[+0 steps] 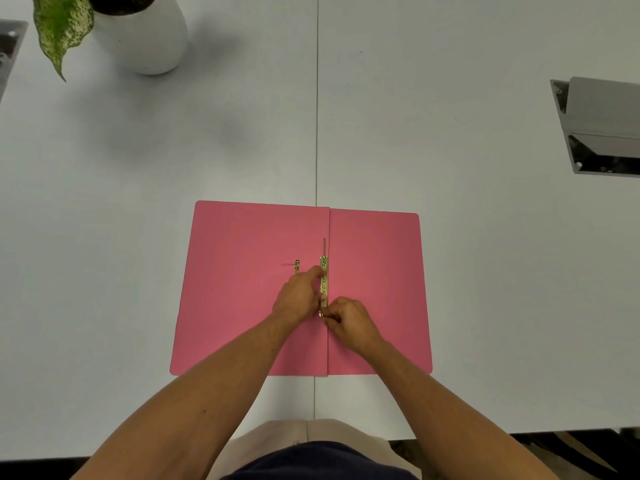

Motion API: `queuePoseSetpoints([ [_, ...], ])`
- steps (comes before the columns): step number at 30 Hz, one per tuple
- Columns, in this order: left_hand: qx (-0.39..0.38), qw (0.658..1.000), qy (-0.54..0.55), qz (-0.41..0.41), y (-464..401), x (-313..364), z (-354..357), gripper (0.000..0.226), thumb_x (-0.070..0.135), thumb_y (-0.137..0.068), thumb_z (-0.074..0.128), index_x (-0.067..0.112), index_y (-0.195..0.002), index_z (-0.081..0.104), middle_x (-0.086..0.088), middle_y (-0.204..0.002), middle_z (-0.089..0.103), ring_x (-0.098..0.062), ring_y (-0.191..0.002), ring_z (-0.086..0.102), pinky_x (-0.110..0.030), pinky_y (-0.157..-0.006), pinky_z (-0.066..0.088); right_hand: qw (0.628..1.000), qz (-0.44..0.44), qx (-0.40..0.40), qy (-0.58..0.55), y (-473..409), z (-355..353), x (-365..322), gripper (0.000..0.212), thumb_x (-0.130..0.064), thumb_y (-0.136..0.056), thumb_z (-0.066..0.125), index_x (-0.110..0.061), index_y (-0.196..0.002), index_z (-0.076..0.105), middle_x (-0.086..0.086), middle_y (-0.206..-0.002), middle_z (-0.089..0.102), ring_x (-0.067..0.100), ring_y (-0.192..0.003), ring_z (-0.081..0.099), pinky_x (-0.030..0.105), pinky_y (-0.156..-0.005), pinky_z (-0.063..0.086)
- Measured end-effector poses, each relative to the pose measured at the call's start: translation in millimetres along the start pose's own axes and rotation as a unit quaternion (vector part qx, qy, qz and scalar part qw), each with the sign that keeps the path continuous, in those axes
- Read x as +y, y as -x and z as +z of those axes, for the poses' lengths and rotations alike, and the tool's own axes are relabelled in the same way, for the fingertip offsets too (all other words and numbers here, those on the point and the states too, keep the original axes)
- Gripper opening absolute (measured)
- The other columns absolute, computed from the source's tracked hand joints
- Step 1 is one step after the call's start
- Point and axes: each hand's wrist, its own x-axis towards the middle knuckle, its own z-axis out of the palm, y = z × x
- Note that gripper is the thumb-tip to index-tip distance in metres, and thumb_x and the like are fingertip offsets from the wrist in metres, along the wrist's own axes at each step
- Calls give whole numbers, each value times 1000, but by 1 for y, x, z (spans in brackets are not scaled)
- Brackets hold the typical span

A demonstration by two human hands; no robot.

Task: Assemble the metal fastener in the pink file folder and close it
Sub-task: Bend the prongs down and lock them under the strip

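The pink file folder [377, 268] lies open and flat on the white table, its spine crease running toward me. A brass fastener bar [324, 271] lies along the crease, with a thin prong sticking out past its far end. My left hand [298, 297] rests on the bar's left side, fingertips pressing on it. At the bar's near end, my right hand [348, 318] pinches the metal. A second small brass piece [297, 266] lies loose on the left flap, partly hidden by my left hand.
A white plant pot [145, 36] with a speckled green leaf [60, 29] stands at the far left. A grey metal bracket [599, 128] sits at the right edge. A seam [317, 116] runs down the table's middle. The table's near edge is at my lap.
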Motion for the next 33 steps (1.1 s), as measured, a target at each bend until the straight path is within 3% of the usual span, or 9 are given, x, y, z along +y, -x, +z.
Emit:
queuePoseSetpoints([
  [6, -2, 1000, -2, -2, 0, -1, 0, 47, 5, -81, 60, 23, -124, 54, -13, -99, 69, -32, -82, 67, -45, -73, 59, 996, -40, -11, 75, 7, 3, 1, 25, -13, -94, 52, -5, -111, 69, 18, -96, 67, 31, -87, 60, 38, -78, 50],
  [12, 4, 1000, -1, 5, -2, -2, 1, 47, 5, -79, 60, 21, -123, 55, -16, -97, 69, -35, -80, 67, -43, -72, 58, 990, -31, -25, 138, 12, 7, -2, 34, -19, -101, 40, -4, -121, 62, 19, -99, 62, 35, -89, 58, 43, -73, 50],
  [15, 3, 1000, 3, 6, -2, -3, 2, 46, 5, -79, 61, 21, -122, 55, -16, -96, 69, -34, -79, 66, -42, -71, 58, 995, -21, 3, 101, 15, 9, -1, 30, -16, -99, 45, -7, -121, 63, 19, -97, 65, 34, -86, 60, 43, -75, 50],
  [20, 11, 1000, 1, 14, -4, -6, 4, 45, 8, -79, 64, 21, -121, 56, -15, -98, 69, -33, -81, 64, -35, -68, 51, 993, 51, 93, -57, 21, 15, 0, 12, -10, -88, 63, -4, -98, 68, 13, -86, 72, 25, -72, 65, 34, -69, 55],
  [25, 9, 1000, -1, 18, -6, -10, 7, 44, 10, -80, 66, 22, -121, 55, -12, -93, 67, -27, -74, 60, -34, -67, 52, 991, 52, 99, -71, 20, 20, -2, 12, -7, -86, 65, -3, -94, 73, 14, -87, 73, 24, -75, 66, 33, -74, 55],
  [29, 11, 1000, 3, 16, -8, -12, 8, 42, 12, -82, 67, 23, -121, 56, -3, -81, 58, -23, -69, 56, -31, -63, 45, 996, 23, 65, -56, 26, 22, 3, 20, -8, -90, 62, -1, -107, 71, 17, -95, 68, 27, -84, 63, 31, -78, 51],
  [33, 15, 1000, -5, 20, -8, -12, 9, 42, 12, -83, 66, 22, -123, 55, -8, -88, 63, -25, -71, 57, -33, -63, 48, 998, 14, 50, -46, 30, 24, 3, 24, -12, -92, 61, -1, -111, 69, 16, -97, 65, 26, -87, 61, 31, -79, 50],
])
